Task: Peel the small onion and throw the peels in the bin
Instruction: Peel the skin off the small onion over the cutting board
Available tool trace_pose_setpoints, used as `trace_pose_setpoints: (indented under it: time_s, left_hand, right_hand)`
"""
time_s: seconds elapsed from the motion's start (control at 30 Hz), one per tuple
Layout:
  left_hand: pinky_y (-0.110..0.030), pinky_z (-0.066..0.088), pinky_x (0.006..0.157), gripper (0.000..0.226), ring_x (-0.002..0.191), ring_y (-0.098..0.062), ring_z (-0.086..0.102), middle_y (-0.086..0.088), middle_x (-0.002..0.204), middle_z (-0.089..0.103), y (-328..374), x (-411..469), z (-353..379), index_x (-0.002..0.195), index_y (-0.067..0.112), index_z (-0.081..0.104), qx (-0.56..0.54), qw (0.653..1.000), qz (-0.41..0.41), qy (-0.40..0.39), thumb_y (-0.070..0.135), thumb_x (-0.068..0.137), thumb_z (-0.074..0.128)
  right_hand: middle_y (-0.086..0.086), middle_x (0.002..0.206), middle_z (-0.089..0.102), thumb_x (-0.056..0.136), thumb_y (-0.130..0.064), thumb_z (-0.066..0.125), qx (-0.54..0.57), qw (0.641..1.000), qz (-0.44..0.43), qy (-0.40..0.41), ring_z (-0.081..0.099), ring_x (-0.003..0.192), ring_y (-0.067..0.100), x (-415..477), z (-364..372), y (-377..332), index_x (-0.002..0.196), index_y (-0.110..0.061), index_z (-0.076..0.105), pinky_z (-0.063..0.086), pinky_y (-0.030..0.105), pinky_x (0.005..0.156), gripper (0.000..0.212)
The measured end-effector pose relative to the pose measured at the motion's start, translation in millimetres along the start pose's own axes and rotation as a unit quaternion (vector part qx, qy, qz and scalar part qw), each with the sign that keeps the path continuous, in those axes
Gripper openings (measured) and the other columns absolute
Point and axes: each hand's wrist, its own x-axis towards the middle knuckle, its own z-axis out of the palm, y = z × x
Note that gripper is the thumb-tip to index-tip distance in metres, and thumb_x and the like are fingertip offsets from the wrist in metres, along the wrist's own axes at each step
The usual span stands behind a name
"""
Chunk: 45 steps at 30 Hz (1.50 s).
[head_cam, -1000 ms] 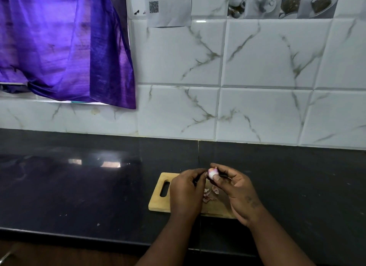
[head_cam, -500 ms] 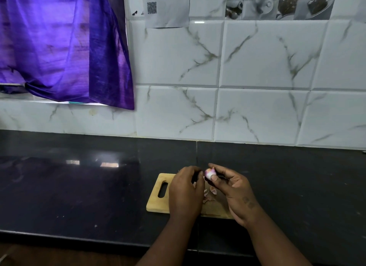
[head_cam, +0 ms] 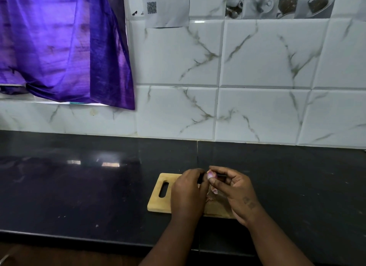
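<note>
Overhead, wall: I see white marble-veined tiles [head_cam: 263, 53] behind a glossy black stone counter [head_cam: 79, 190].
Curtain: purple cloth [head_cam: 59, 47] hanging at upper left.
Writing: a taped paper sheet [head_cam: 168, 8] carries a QR code [head_cam: 152, 7]; I cannot read its text.
Board: pale wooden cutting board with a slot handle [head_cam: 160, 196] lies on the counter.
Left hand [head_cam: 188, 194]: curled, fingertips at the onion.
Right hand [head_cam: 235, 190]: thumb and fingers pinch the small pinkish-white onion [head_cam: 210, 174] above the board.
Peels: pink onion skins [head_cam: 213, 192] lie on the board between my hands.
</note>
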Motion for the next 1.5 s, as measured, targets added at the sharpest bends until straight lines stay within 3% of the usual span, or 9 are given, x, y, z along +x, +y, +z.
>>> trace_pose_setpoints:
  time_s: [0.2, 0.37, 0.5, 0.7, 0.87, 1.0, 1.13, 1.33, 1.5]
  left_hand:
    - [-0.025, 0.057, 0.071, 0.01, 0.08, -0.003, 0.065, 0.011, 0.09, 0.072, 0, 0, 2, 0.1, 0.022, 0.074, -0.004, 1.0, -0.023, 0.004, 0.029, 0.094, 0.07]
    - [-0.033, 0.063, 0.07, 0.005, 0.076, -0.006, 0.073, 0.007, 0.082, 0.076, -8, 4, 1, 0.093, 0.022, 0.076, -0.163, 0.977, -0.14, -0.009, 0.019, 0.094, 0.072]
    - [-0.031, 0.062, 0.07, 0.011, 0.079, -0.01, 0.074, 0.006, 0.082, 0.077, -7, 4, -2, 0.091, 0.024, 0.076, -0.229, 0.964, -0.132, -0.024, 0.022, 0.098, 0.068]
    - [-0.029, 0.063, 0.075, 0.008, 0.085, -0.005, 0.074, 0.01, 0.087, 0.078, -10, 3, 0, 0.096, 0.024, 0.078, -0.215, 0.97, -0.106, -0.033, 0.017, 0.095, 0.074]
    - [-0.029, 0.064, 0.072, 0.01, 0.081, -0.004, 0.075, 0.012, 0.084, 0.078, -8, 3, 0, 0.096, 0.025, 0.079, -0.187, 0.977, -0.101, -0.024, 0.017, 0.093, 0.075]
    - [-0.02, 0.061, 0.067, 0.017, 0.076, -0.002, 0.074, 0.012, 0.078, 0.077, -3, 3, -4, 0.088, 0.031, 0.076, -0.198, 0.974, -0.111, -0.01, 0.014, 0.09, 0.077]
    - [-0.017, 0.058, 0.064, 0.023, 0.073, -0.005, 0.074, 0.009, 0.074, 0.076, -3, 4, -5, 0.082, 0.032, 0.074, -0.218, 0.968, -0.127, 0.003, 0.009, 0.088, 0.077]
    - [-0.029, 0.064, 0.067, 0.019, 0.074, -0.013, 0.076, 0.002, 0.078, 0.079, -9, 6, -5, 0.084, 0.024, 0.077, -0.244, 0.954, -0.176, -0.007, 0.006, 0.089, 0.075]
    - [-0.028, 0.064, 0.067, 0.02, 0.072, -0.007, 0.075, 0.005, 0.075, 0.078, -10, 6, -3, 0.083, 0.027, 0.076, -0.203, 0.961, -0.189, -0.014, 0.007, 0.088, 0.075]
  right_hand:
    - [0.016, 0.104, 0.081, 0.084, 0.005, 0.076, 0.006, 1.0, 0.001, -0.008, 0.075, 0.09, 0.016, -1, 1, 1, 0.114, -0.007, 0.077, 0.057, 0.023, 0.071, 0.033]
    - [0.017, 0.109, 0.08, 0.084, 0.004, 0.076, 0.019, 1.0, 0.007, -0.017, 0.076, 0.101, 0.024, -2, 2, -3, 0.118, -0.004, 0.075, 0.061, 0.029, 0.081, 0.035]
    - [0.015, 0.109, 0.08, 0.084, 0.002, 0.077, 0.025, 1.0, 0.012, -0.001, 0.075, 0.105, 0.026, -3, 5, -6, 0.117, -0.005, 0.075, 0.058, 0.039, 0.093, 0.034]
    - [0.016, 0.112, 0.079, 0.083, -0.001, 0.078, 0.022, 1.0, 0.02, 0.001, 0.073, 0.108, 0.03, -1, 1, -4, 0.117, -0.009, 0.076, 0.055, 0.043, 0.097, 0.035]
    - [0.017, 0.107, 0.08, 0.084, 0.004, 0.077, 0.019, 1.0, 0.014, 0.0, 0.076, 0.098, 0.022, -2, 3, -5, 0.117, -0.003, 0.075, 0.061, 0.027, 0.079, 0.034]
    - [0.016, 0.106, 0.081, 0.085, 0.006, 0.075, 0.01, 1.0, 0.009, -0.008, 0.077, 0.098, 0.02, -4, 4, -9, 0.117, -0.002, 0.074, 0.062, 0.026, 0.082, 0.033]
    - [0.015, 0.11, 0.08, 0.085, 0.005, 0.076, 0.003, 1.0, 0.01, -0.017, 0.076, 0.106, 0.026, -6, 5, -11, 0.118, -0.003, 0.073, 0.06, 0.035, 0.094, 0.034]
    - [0.017, 0.114, 0.079, 0.076, -0.007, 0.077, 0.037, 0.998, 0.016, -0.04, 0.075, 0.107, 0.025, -6, 4, -13, 0.118, -0.004, 0.073, 0.06, 0.033, 0.094, 0.042]
    - [0.017, 0.116, 0.077, 0.078, -0.005, 0.074, 0.088, 0.995, 0.021, -0.036, 0.075, 0.107, 0.027, -5, 4, -14, 0.118, -0.002, 0.071, 0.06, 0.032, 0.094, 0.039]
